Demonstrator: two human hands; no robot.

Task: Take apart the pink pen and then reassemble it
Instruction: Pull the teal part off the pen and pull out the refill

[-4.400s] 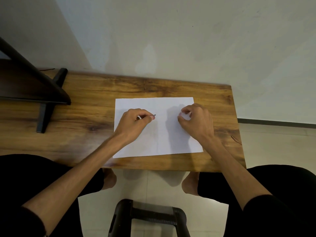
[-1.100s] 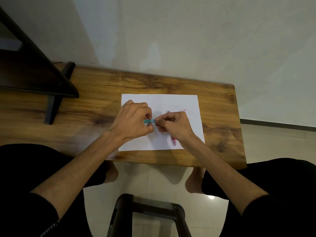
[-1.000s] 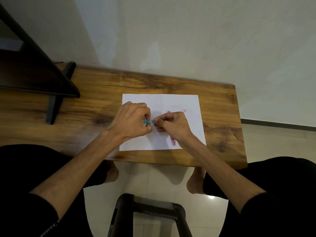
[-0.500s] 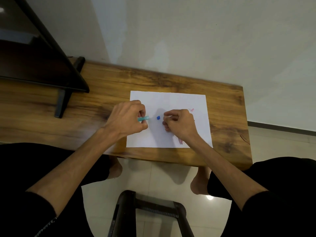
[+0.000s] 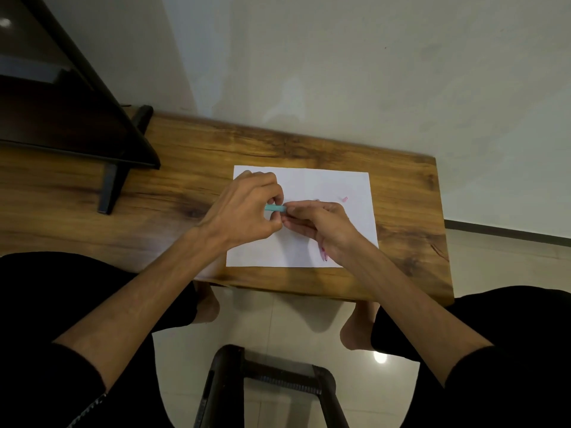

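Over the white sheet of paper (image 5: 327, 183) my two hands meet. My left hand (image 5: 244, 211) pinches a short teal pen part (image 5: 274, 207) that points to the right. My right hand (image 5: 321, 223) closes its fingertips on the right end of that teal part. A pink pen piece (image 5: 323, 254) pokes out below my right palm, its tip near the paper's front edge. One small pink piece (image 5: 344, 198) lies loose on the paper to the upper right of my right hand. What else my right hand holds is hidden.
The paper lies on a wooden table (image 5: 173, 180) against a pale wall. A dark monitor with a black foot (image 5: 108, 193) stands at the table's left. A black stool (image 5: 265, 384) is on the tiled floor between my knees.
Half a second ago my hands were apart, with a small blue bit between them. Now my right hand has closed in onto the end of the teal part. The head view shifted slightly.
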